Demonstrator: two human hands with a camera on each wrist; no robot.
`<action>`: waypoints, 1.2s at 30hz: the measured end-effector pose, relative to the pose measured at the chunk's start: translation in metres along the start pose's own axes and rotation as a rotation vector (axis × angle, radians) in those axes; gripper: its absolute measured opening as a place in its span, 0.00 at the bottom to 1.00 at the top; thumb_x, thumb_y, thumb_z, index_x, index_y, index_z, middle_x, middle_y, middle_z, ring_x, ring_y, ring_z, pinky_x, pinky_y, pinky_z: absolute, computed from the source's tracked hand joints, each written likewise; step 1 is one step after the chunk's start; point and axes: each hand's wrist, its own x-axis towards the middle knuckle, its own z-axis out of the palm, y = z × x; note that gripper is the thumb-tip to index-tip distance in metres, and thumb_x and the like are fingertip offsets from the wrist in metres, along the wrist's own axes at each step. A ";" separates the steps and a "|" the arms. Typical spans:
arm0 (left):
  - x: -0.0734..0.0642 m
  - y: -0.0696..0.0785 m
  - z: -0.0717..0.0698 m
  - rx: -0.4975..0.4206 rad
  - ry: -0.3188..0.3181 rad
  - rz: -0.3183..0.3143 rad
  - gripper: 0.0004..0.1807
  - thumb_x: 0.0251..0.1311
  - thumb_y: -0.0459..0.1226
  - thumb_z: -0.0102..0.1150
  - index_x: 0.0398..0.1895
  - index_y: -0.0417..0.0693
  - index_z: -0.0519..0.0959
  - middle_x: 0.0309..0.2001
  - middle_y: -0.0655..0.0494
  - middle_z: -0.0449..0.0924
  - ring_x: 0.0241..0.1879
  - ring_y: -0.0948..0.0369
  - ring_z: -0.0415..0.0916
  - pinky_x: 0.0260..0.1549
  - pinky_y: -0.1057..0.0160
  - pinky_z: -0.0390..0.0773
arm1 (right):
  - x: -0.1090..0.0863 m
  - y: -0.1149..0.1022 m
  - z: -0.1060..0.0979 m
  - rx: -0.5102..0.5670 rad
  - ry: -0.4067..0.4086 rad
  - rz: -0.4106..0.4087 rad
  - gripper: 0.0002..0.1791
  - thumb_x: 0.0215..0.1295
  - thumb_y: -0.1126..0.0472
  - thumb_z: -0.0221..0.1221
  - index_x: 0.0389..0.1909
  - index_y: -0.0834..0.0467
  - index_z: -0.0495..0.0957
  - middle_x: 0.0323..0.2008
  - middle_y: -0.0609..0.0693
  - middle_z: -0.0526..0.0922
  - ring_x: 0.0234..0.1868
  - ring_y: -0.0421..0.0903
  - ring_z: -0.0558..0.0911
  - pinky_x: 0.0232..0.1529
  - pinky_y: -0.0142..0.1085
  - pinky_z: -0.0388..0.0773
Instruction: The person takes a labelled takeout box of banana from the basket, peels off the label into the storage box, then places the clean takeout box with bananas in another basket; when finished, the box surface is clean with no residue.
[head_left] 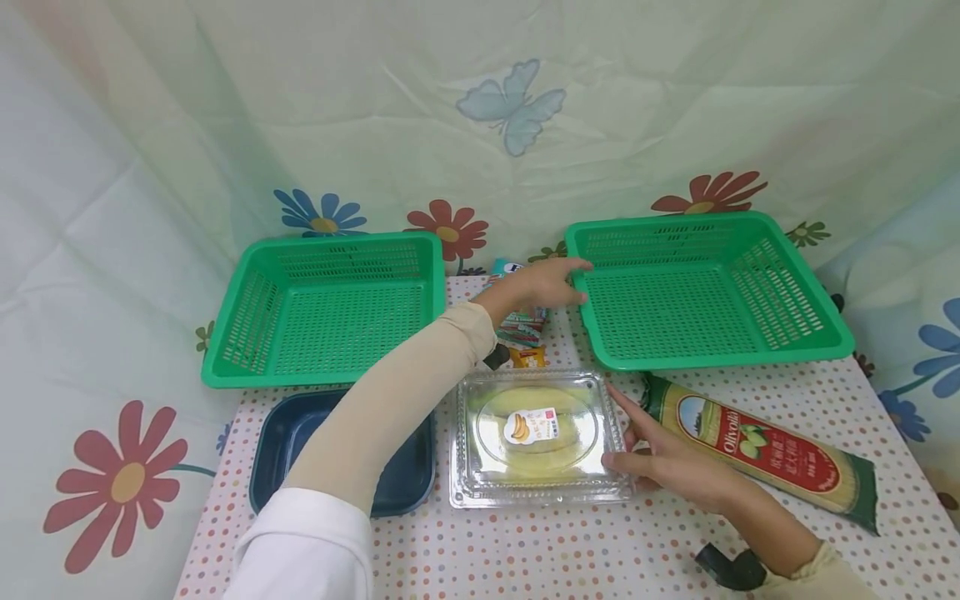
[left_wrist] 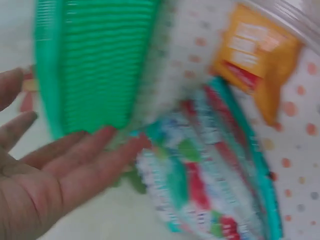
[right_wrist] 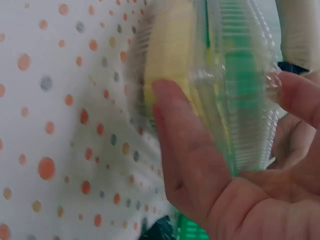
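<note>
My left hand (head_left: 551,283) reaches across the table with fingers extended, its fingertips right at the left rim of the right green basket (head_left: 615,363). In the left wrist view, its straight fingers (left_wrist: 95,165) hold nothing; beside them lies a teal and red snack packet (left_wrist: 195,175), partly hidden by my arm in the head view. My right hand (head_left: 675,462) grips the right edge of a clear plastic box (head_left: 540,498) with a banana label and yellow contents. The right wrist view shows thumb and fingers (right_wrist: 185,135) on either side of the box's edge.
A second green basket (head_left: 330,382) stands at the back left. In front of it, partly under my left arm, is a dark blue tray (head_left: 258,467). A pasta packet (head_left: 765,450) lies right of the box. Behind the box is a small orange packet (head_left: 528,357).
</note>
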 end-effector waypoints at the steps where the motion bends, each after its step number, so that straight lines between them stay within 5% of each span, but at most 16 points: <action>1: -0.005 0.000 -0.003 0.011 -0.007 0.023 0.33 0.76 0.48 0.52 0.81 0.67 0.55 0.79 0.57 0.59 0.72 0.56 0.66 0.59 0.53 0.79 | -0.001 -0.001 -0.001 -0.015 -0.001 -0.002 0.57 0.72 0.54 0.63 0.82 0.35 0.28 0.47 0.60 0.59 0.35 0.51 0.79 0.37 0.49 0.85; 4: -0.025 -0.001 -0.013 0.068 -0.016 0.100 0.32 0.77 0.49 0.50 0.80 0.60 0.57 0.78 0.56 0.60 0.76 0.56 0.61 0.68 0.53 0.72 | -0.005 -0.010 -0.005 -0.088 0.024 -0.015 0.55 0.71 0.53 0.64 0.83 0.38 0.33 0.56 0.66 0.62 0.42 0.52 0.83 0.40 0.50 0.86; 7: -0.053 -0.004 -0.019 0.136 -0.002 0.171 0.30 0.78 0.50 0.49 0.78 0.54 0.62 0.77 0.55 0.63 0.77 0.57 0.60 0.71 0.55 0.68 | -0.012 -0.026 -0.010 -0.292 0.103 -0.084 0.50 0.69 0.48 0.66 0.83 0.47 0.46 0.60 0.66 0.69 0.47 0.51 0.83 0.39 0.44 0.85; 11: -0.098 -0.014 -0.017 0.199 0.061 0.216 0.28 0.77 0.49 0.51 0.76 0.53 0.66 0.74 0.56 0.69 0.72 0.57 0.68 0.69 0.55 0.70 | -0.017 -0.053 -0.016 -0.583 0.223 -0.227 0.38 0.68 0.44 0.65 0.73 0.57 0.68 0.53 0.56 0.81 0.48 0.46 0.82 0.38 0.37 0.83; 16: -0.150 -0.034 0.001 0.223 0.140 0.248 0.28 0.76 0.46 0.54 0.75 0.48 0.67 0.74 0.52 0.69 0.74 0.53 0.66 0.72 0.51 0.68 | -0.006 -0.083 -0.017 -0.743 0.275 -0.405 0.24 0.67 0.46 0.66 0.60 0.52 0.82 0.44 0.45 0.85 0.45 0.41 0.83 0.42 0.38 0.86; 20: -0.179 -0.050 0.021 0.236 0.210 0.219 0.29 0.74 0.45 0.56 0.74 0.48 0.69 0.75 0.47 0.66 0.76 0.49 0.61 0.73 0.47 0.65 | 0.014 -0.100 -0.016 -0.788 0.208 -0.492 0.18 0.67 0.48 0.67 0.54 0.49 0.85 0.43 0.40 0.86 0.45 0.40 0.84 0.43 0.39 0.86; 24: -0.197 -0.065 0.040 0.231 0.265 0.153 0.30 0.73 0.46 0.59 0.74 0.49 0.69 0.78 0.44 0.59 0.78 0.46 0.56 0.74 0.43 0.63 | 0.043 -0.110 -0.012 -0.789 0.049 -0.537 0.15 0.66 0.50 0.69 0.51 0.50 0.87 0.45 0.43 0.87 0.45 0.43 0.84 0.44 0.39 0.86; 29: -0.207 -0.084 0.062 0.245 0.300 0.147 0.33 0.69 0.48 0.63 0.74 0.50 0.69 0.80 0.43 0.56 0.79 0.44 0.54 0.73 0.42 0.64 | 0.077 -0.118 0.000 -0.822 -0.133 -0.563 0.15 0.63 0.52 0.71 0.48 0.52 0.88 0.42 0.44 0.88 0.41 0.40 0.83 0.42 0.34 0.84; 36: -0.214 -0.099 0.090 0.209 0.345 0.213 0.36 0.66 0.49 0.67 0.74 0.50 0.69 0.80 0.45 0.54 0.80 0.45 0.52 0.73 0.43 0.65 | 0.102 -0.125 0.016 -0.853 -0.233 -0.567 0.11 0.59 0.55 0.74 0.42 0.51 0.89 0.36 0.42 0.87 0.34 0.35 0.80 0.39 0.31 0.80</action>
